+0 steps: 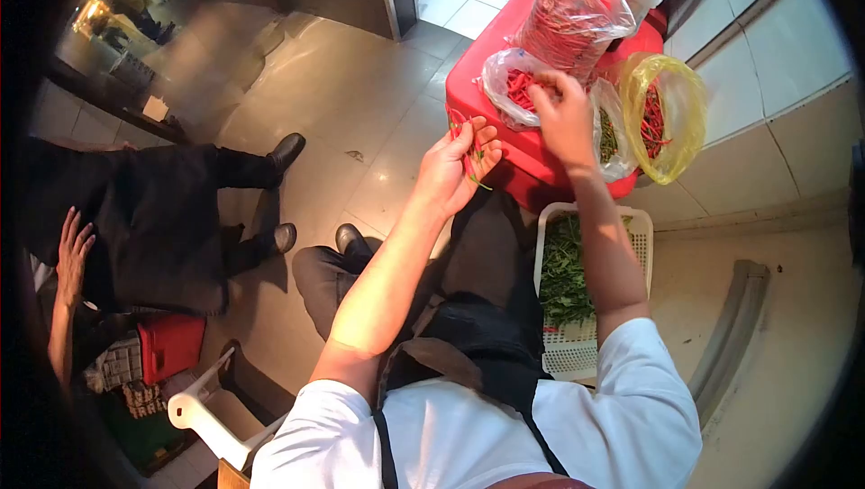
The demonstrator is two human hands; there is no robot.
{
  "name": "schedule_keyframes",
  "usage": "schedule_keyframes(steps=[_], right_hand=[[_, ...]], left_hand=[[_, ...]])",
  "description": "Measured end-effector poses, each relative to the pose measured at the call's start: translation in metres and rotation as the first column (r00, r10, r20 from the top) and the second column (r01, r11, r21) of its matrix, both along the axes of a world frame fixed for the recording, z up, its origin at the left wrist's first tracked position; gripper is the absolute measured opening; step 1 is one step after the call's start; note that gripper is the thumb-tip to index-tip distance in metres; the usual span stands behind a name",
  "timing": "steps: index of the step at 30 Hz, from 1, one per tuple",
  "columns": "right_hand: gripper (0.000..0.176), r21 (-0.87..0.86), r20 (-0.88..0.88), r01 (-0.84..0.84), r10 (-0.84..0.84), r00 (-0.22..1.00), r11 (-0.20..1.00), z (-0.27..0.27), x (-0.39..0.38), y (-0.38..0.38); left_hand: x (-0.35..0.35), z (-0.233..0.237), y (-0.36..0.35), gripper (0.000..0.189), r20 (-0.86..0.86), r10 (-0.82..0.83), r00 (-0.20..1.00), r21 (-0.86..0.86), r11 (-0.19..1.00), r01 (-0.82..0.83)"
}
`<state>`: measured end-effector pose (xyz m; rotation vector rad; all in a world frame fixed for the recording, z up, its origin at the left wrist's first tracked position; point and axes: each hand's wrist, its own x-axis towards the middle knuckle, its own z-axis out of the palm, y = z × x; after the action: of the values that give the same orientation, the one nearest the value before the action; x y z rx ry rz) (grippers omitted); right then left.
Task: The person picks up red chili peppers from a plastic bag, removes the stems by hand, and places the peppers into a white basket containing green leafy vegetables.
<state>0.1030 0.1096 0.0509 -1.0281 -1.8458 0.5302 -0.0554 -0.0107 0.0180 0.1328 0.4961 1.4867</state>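
Note:
My left hand (448,167) is closed around a few thin red chili peppers (468,149), with green stems showing below the fingers. My right hand (566,122) reaches over a small clear plastic bag (496,84) holding red chili pieces (520,88). Its fingers are curled down at the bag's mouth, and whatever they pinch is hidden. Close to the right wrist, another clear bag (622,163) contains green stems. Beside it a yellow plastic bag (689,120) holds more red chilies (651,124). All these bags rest on a red plastic stool (468,84).
A large clear bag of red chilies (577,25) stands at the stool's back. Below right is a white basket (641,232) of leafy greens (563,268). Tiled wall (793,48) bounds the right side. Another person in dark clothes (135,228) sits at left, near a red container (171,347).

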Motion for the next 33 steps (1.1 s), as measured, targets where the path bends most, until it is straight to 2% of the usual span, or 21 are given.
schedule_keyframes(steps=[1,3,5,7,8,11,12,15,18,21,24,27,30,33], right_hand=[[0.021,-0.021,-0.057,-0.040,0.039,0.998,0.999,0.000,-0.004,-0.017],[0.018,-0.311,-0.315,-0.171,0.068,0.947,0.935,-0.001,-0.011,-0.057],[0.016,-0.320,-0.382,-0.179,0.046,0.923,0.930,0.003,-0.024,-0.092],[0.017,-0.185,-0.153,-0.124,0.096,0.983,0.975,0.003,-0.026,-0.106],[0.018,-0.282,-0.260,-0.167,0.092,0.961,0.945,-0.005,-0.031,-0.109],[0.017,-0.304,-0.184,-0.143,0.090,0.979,0.942,0.003,-0.038,-0.115],[0.015,-0.260,-0.124,-0.102,0.071,0.990,0.960,0.004,-0.040,-0.114],[0.014,-0.199,-0.149,-0.114,0.084,0.985,0.973,-0.002,-0.043,-0.109],[0.012,-0.254,-0.212,-0.088,0.033,0.977,0.963,0.002,-0.043,-0.112],[0.012,-0.113,-0.058,-0.056,0.050,0.997,0.992,0.002,-0.038,-0.113],[0.010,-0.100,-0.097,-0.018,0.008,0.995,0.995,-0.007,-0.036,-0.110],[0.007,0.038,-0.044,-0.083,0.084,0.995,0.996,-0.006,-0.030,-0.104],[0.008,0.059,-0.075,-0.197,0.201,0.977,0.979,-0.005,-0.023,-0.102],[0.008,0.090,-0.068,-0.130,0.136,0.988,0.988,0.005,-0.006,-0.102]], left_hand=[[-0.002,0.003,0.000,0.024,0.020,0.002,1.000,0.016,1.000,-0.002],[-0.006,-0.002,0.001,0.024,0.044,0.023,0.999,0.044,0.999,-0.025],[-0.006,-0.001,0.003,0.023,0.049,0.054,0.997,0.072,0.996,-0.058],[-0.005,0.001,0.003,0.023,0.039,0.107,0.993,0.099,0.989,-0.111],[-0.004,0.001,0.003,0.023,0.055,0.108,0.993,0.134,0.984,-0.114],[0.002,0.015,-0.003,0.023,0.074,0.101,0.992,0.154,0.982,-0.111],[0.005,0.014,-0.005,0.024,0.065,0.101,0.993,0.170,0.979,-0.111],[0.006,0.013,-0.006,0.023,0.055,0.108,0.993,0.198,0.973,-0.117],[0.007,0.017,-0.009,0.019,0.061,0.123,0.990,0.188,0.973,-0.133],[0.014,0.023,-0.009,0.018,0.027,0.162,0.986,0.198,0.966,-0.164],[0.020,0.021,-0.007,0.016,0.004,0.186,0.983,0.204,0.962,-0.183],[0.022,0.021,-0.003,0.015,0.025,0.162,0.987,0.178,0.970,-0.164],[0.018,0.017,0.002,0.016,0.066,0.141,0.988,0.093,0.985,-0.147],[0.019,0.004,0.011,0.017,0.137,0.114,0.984,0.092,0.988,-0.127]])
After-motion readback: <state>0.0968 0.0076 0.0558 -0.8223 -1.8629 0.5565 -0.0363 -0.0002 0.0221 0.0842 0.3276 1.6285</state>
